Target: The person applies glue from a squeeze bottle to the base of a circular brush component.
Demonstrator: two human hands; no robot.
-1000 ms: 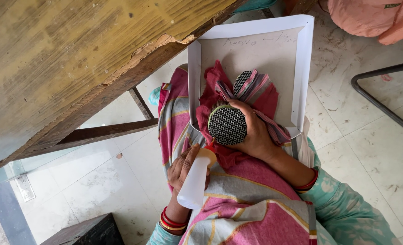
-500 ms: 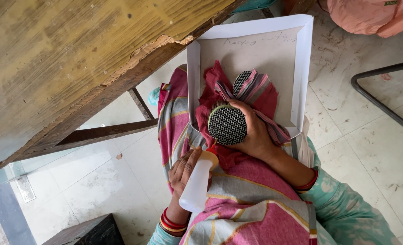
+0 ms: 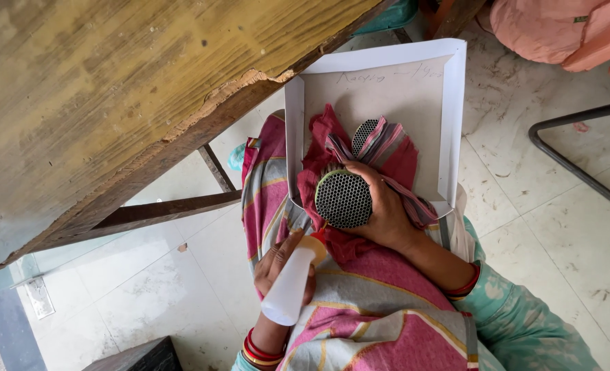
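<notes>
Left hand [image 3: 277,264]: fingers wrapping shut around one white squeeze bottle [image 3: 289,288], its nozzle pointing at the mesh.
Mesh piece [image 3: 343,199]: one round honeycomb disc sitting over the lap, just inside the tray's near edge; a second one [image 3: 364,134] is lying behind it in red cloth [image 3: 325,137].
Right hand [image 3: 386,209]: fingers clamping the disc's rim.
Technique: keeping the disc steady and the nozzle close is looking advisable.
Tray [image 3: 456,117]: one, white cardboard, resting on the lap.

Two mesh-faced round parts [image 3: 343,199] [image 3: 364,135], one white bottle [image 3: 290,288], one cardboard tray [image 3: 456,117], two hands [image 3: 277,264] [image 3: 384,209]
</notes>
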